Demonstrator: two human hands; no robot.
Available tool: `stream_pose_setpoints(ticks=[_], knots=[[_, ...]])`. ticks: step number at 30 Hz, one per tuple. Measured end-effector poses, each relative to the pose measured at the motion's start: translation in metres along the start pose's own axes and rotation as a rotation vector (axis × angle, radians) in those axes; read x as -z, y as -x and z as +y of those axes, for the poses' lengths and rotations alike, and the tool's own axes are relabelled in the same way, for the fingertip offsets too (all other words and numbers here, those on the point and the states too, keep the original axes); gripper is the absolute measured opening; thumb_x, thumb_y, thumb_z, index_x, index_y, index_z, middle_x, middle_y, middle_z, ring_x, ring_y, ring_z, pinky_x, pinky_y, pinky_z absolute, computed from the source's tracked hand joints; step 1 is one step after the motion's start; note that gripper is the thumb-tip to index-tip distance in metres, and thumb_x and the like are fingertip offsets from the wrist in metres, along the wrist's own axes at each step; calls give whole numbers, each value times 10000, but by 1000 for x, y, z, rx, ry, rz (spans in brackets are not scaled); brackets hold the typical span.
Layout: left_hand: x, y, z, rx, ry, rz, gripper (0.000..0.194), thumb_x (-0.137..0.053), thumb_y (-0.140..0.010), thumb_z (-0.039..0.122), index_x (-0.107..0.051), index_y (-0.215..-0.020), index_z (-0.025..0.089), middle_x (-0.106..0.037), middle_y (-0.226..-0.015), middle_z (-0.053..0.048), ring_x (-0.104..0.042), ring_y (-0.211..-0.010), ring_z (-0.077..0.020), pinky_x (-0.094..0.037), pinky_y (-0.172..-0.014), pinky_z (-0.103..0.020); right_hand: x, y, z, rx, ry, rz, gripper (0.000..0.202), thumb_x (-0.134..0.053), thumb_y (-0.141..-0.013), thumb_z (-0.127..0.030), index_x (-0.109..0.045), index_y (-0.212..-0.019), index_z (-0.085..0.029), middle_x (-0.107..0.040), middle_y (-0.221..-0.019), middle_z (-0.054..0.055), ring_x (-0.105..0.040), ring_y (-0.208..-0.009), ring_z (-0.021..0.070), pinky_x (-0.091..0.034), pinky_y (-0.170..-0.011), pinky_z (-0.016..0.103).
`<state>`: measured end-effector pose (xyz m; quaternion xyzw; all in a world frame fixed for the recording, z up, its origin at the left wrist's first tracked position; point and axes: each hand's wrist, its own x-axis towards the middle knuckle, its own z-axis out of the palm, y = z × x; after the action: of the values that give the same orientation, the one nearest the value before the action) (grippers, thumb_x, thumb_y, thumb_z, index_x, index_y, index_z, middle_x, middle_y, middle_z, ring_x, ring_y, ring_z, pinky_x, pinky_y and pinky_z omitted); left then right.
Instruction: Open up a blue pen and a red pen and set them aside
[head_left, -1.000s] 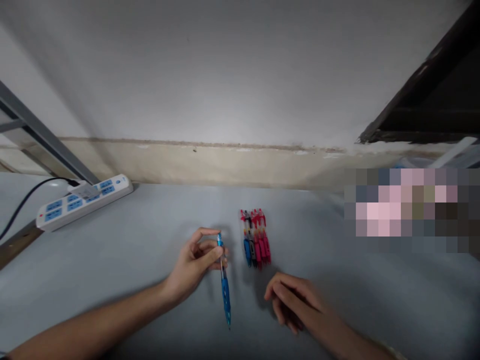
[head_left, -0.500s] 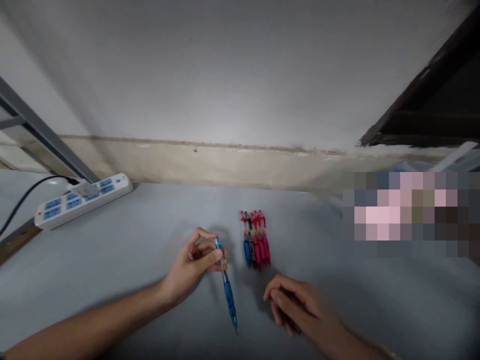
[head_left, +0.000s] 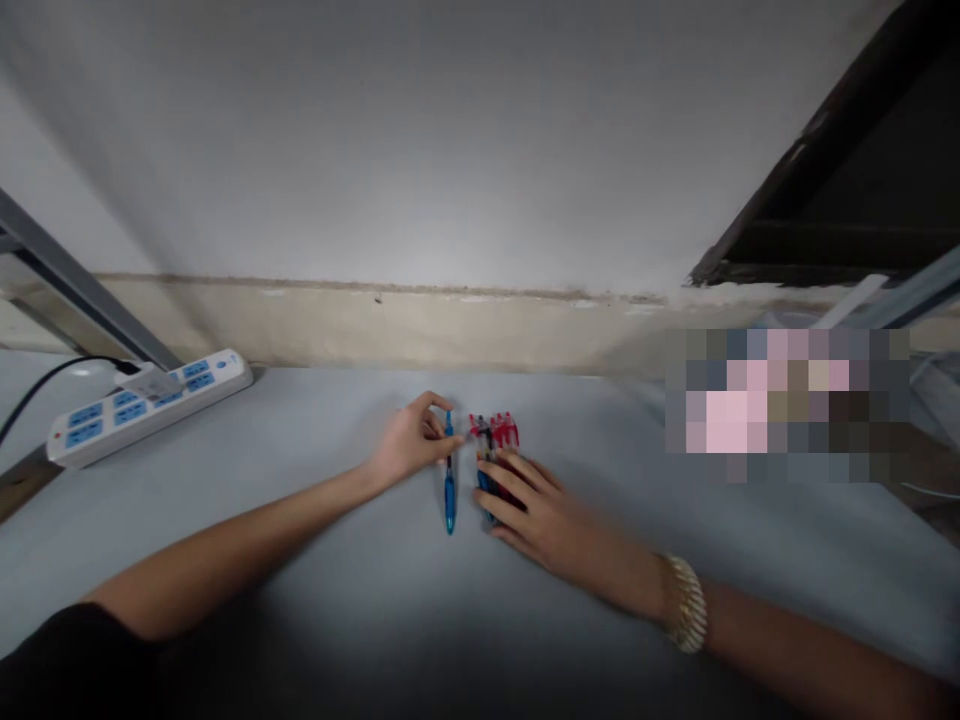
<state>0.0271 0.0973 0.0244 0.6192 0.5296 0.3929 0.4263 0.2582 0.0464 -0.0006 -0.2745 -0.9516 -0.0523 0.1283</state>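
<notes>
A blue pen stands nearly straight up and down in the view, its tip toward me. The fingers of my left hand are closed on its upper part. Just right of it, several pens with red and black clips lie side by side in a row, and a blue grip shows at the row's left side. My right hand, fingers stretched out, rests over the lower part of that row and hides most of the grips.
A white power strip with blue sockets, a plug and a black cable lies at the left. The grey table meets a wall at the back. A pixelated patch covers something at the right.
My left hand has carried the blue pen forward, beside the row of pens, and it is now straighter. My right hand has moved forward and left onto the row, its fingers opening out.
</notes>
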Motion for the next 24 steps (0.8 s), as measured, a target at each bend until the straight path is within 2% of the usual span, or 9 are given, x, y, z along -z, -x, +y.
stream_pose_setpoints(ticks=[2,4,6,8,12,16,19,21,24], knots=[[-2,-13,-2,-10,-86,28,308,-818,-656,215,-605,-878,199,-568,-476,101,-570,-418,-131,-415,-498,-250,-1,0,5,-12,24,21,279,-589,-950,-298,-627,-1209,-199,-570,-1378,130,-466,-1310,323,-454,-1066,473],[-4,-23,-2,-19,-159,56,271,-817,-647,212,-621,-833,197,-535,-434,103,-547,-432,-138,-369,-498,-251,0,1,7,-24,52,49,252,-575,-955,-261,-634,-1187,-181,-586,-1349,149,-477,-1294,336,-449,-1054,520],[-5,-27,-1,-22,-210,74,253,-813,-646,220,-642,-831,191,-512,-413,104,-536,-450,-148,-343,-503,-255,1,1,6,-5,84,86,215,-557,-959,-209,-650,-1149,-169,-633,-1279,149,-506,-1255,344,-432,-1044,576],[-4,-24,2,-18,-236,73,270,-795,-665,238,-662,-894,183,-516,-421,101,-540,-461,-153,-343,-508,-257,1,0,4,53,110,131,194,-533,-958,-143,-673,-1092,-149,-692,-1166,138,-560,-1174,325,-430,-1042,577],[5,6,7,16,-220,22,338,-704,-758,277,-636,-1070,165,-567,-479,91,-547,-432,-138,-395,-500,-254,-1,0,0,215,125,250,215,-494,-944,-47,-702,-976,-95,-748,-987,140,-650,-939,269,-523,-925,477],[15,52,9,71,-132,-50,338,-609,-832,326,-587,-1113,141,-591,-558,69,-582,-436,-130,-483,-501,-266,10,4,2,302,61,395,204,-493,-952,-45,-685,-954,-115,-766,-968,117,-673,-837,222,-567,-786,365],[17,79,8,130,20,-84,341,-597,-843,350,-569,-1109,138,-579,-589,58,-589,-471,-137,-518,-476,-272,28,9,4,192,-32,523,130,-519,-970,-99,-639,-991,-145,-754,-859,86,-681,-764,200,-574,-717,334],[16,90,7,179,147,-89,350,-633,-828,347,-567,-1101,139,-590,-618,47,-583,-485,-131,-517,-457,-260,41,13,3,51,-103,605,95,-509,-995,-174,-602,-979,-173,-709,-717,44,-658,-620,172,-558,-590,290],[13,98,7,165,227,-73,302,-651,-843,331,-581,-1073,148,-598,-643,38,-561,-491,-105,-516,-480,-239,56,20,-4,-231,-227,692,115,-457,-1014,-169,-553,-957,-193,-651,-597,-5,-614,-464,134,-501,-441,227]])
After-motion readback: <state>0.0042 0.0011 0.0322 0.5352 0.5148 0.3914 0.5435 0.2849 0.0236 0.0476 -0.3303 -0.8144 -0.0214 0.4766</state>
